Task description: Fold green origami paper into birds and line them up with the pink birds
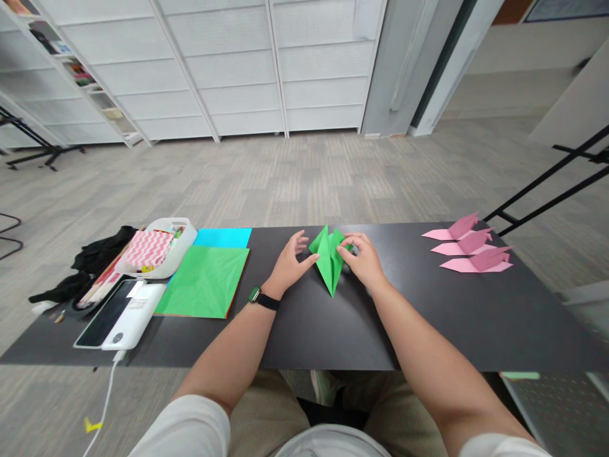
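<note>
A green sheet of origami paper, folded into a pointed kite-like shape with upright flaps, is between my hands over the dark table. My right hand pinches its right flap between thumb and fingers. At its left side is my left hand, fingers spread and the thumb tip at the paper's left edge; whether the thumb presses on it I cannot tell. A watch with a black band is on my left wrist.
Pink folded paper birds sit in a row at the table's right. Left of me lie green paper sheets, a blue sheet, a white basket, a phone and a white power bank with a cable.
</note>
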Demonstrator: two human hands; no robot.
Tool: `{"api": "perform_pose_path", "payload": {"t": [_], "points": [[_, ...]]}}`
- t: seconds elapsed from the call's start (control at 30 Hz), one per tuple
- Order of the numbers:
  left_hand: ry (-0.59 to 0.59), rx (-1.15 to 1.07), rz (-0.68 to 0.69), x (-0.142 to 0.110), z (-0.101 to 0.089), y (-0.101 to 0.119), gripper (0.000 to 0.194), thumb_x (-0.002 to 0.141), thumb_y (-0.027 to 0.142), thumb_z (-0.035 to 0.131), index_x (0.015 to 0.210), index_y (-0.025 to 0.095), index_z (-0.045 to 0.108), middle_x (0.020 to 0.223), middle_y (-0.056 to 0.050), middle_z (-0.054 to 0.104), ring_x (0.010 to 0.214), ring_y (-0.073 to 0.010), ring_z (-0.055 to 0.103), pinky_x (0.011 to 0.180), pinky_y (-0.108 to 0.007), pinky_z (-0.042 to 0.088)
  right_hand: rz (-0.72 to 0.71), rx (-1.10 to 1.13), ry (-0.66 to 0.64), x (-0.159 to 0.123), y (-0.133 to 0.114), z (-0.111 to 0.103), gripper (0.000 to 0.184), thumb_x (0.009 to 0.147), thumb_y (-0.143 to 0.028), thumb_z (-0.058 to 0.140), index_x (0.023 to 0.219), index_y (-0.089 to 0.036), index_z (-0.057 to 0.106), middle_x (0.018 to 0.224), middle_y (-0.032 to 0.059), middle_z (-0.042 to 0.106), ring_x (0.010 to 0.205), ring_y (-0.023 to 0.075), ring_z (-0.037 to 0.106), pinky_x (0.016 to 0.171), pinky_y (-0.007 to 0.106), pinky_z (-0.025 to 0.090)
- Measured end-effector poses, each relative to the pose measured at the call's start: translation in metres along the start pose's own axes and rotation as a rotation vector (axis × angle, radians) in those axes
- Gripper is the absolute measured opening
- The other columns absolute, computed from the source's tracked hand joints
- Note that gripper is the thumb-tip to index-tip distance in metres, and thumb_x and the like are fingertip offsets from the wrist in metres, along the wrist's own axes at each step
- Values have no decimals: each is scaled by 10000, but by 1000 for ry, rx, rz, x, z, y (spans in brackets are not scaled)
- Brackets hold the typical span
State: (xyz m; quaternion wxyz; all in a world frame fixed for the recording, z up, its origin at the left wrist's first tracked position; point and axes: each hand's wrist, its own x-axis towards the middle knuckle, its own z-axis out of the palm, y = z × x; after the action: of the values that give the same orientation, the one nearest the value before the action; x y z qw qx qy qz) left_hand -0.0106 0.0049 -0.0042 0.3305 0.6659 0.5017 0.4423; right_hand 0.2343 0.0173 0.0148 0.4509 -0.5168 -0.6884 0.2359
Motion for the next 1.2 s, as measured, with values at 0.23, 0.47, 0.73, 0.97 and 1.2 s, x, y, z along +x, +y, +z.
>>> {"api": "perform_pose_path", "payload": {"t": [0.23, 0.47, 0.73, 0.97, 1.2], "points": [[-143, -569, -207, 2, 7, 7, 684, 832, 476, 868, 1369, 183, 561, 1365, -159, 724, 1240, -284, 722, 1103, -478, 578, -102, 54, 34, -4, -20, -5, 148, 930, -397, 674, 873, -261, 679, 1250, 96, 659, 1240, 276, 632, 1157, 492, 470], [-22, -651, -249, 0, 0, 22, 533, 777, 481, 913, 1147, 160, 702, 1141, -106, 802, 999, -242, 772, 950, -421, 630, -121, 79, 112, -8, -22, -6, 156, 946, -419, 654, 972, -271, 694, 1329, 117, 595, 1330, 301, 583, 1192, 532, 449], [615, -315, 42, 14, -33, 8, 288, 897, 438, 784, 1014, 203, 667, 997, -46, 749, 969, -204, 732, 953, -386, 595, -50, 51, 247, -3, -15, -15, 191, 991, -388, 560, 1068, -280, 698, 1344, 128, 582, 1335, 308, 576, 1177, 557, 464], [-76, 456, 185, 0, -17, 17, 178, 858, 119, 657, 964, 244, 728, 1152, -54, 739, 1152, -253, 673, 1093, -464, 534, -99, -6, 228, -1, -20, -20, 191, 977, -328, 556, 1053, -261, 717, 1198, 115, 682, 1217, 295, 645, 1129, 499, 499], [-371, 486, 264, -3, -8, 21, 229, 866, 179, 717, 1079, 263, 724, 1228, -41, 742, 1232, -260, 663, 1251, -516, 405, -147, -239, -154, 3, 2, -18, 388, 884, -145, 546, 1167, -281, 775, 1212, 79, 727, 1208, 287, 656, 1127, 495, 503]]}}
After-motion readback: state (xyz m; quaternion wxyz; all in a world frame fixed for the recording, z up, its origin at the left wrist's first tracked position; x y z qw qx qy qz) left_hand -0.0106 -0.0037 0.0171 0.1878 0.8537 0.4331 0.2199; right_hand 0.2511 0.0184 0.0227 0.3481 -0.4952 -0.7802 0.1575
